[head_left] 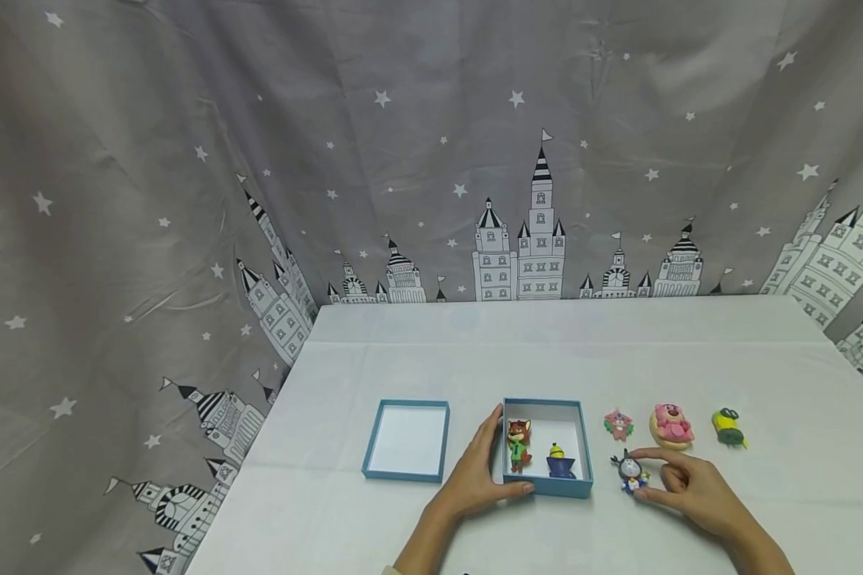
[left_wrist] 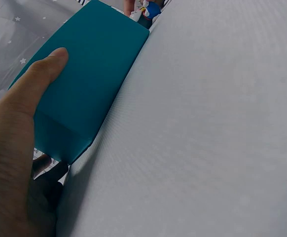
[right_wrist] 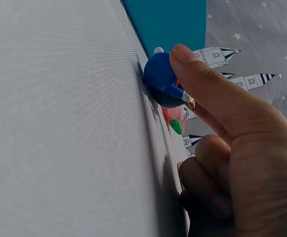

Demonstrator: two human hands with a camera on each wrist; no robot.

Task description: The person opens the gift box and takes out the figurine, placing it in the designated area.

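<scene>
A blue box (head_left: 561, 486) with a white inside lies with its opening up on the white table. My left hand (head_left: 478, 473) holds its near left corner, thumb on the front wall (left_wrist: 91, 64) and fingers along the left side. Inside the box are a fox figurine (head_left: 519, 449) in green and a yellow figurine (head_left: 561, 463) in dark blue. To the right of the box, my right hand (head_left: 701, 489) pinches a small grey, white and blue figurine (head_left: 630, 473) between thumb and index finger. In the right wrist view, this figurine (right_wrist: 161, 74) appears at table level, its far side hidden.
A shallow blue-rimmed lid (head_left: 403, 477) lies left of the box. Beyond my right hand sit a pink figurine with green parts (head_left: 618, 426), a pink bear figurine (head_left: 672, 423) and a yellow-and-green figurine (head_left: 729, 429). A grey castle-print curtain (head_left: 431, 160) hangs behind the table.
</scene>
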